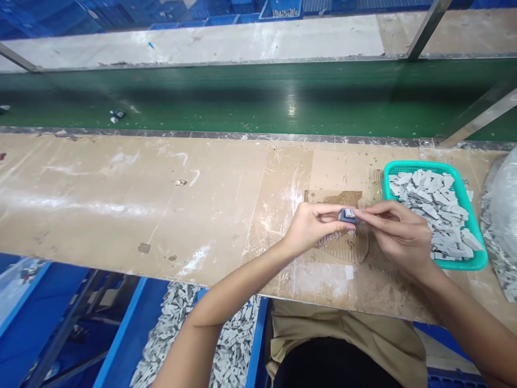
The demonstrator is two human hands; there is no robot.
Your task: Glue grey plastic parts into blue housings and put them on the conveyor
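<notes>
Between thumb and fingers, my left hand (pixel 317 223) pinches a small dark-blue plastic part (pixel 346 217) above the worktable. A light-grey plastic piece (pixel 350 213) sits at the top of the blue part, and the fingertips of my right hand (pixel 398 231) close on it from the right. Both hands meet over a torn piece of brown cardboard (pixel 343 249). Just beyond my right hand stands a turquoise basket (pixel 479 261) heaped with grey plastic pieces (pixel 436 205). My fingers partly hide the two joined parts.
A green conveyor belt (pixel 242 97) runs behind the worktable (pixel 121 199), carrying a small dark-and-white part (pixel 117 115). Metal posts (pixel 480 118) rise at the right. A clear plastic bag (pixel 503 215) lies beyond the basket. Below the table's front edge, a blue bin (pixel 121 334) holds many grey pieces.
</notes>
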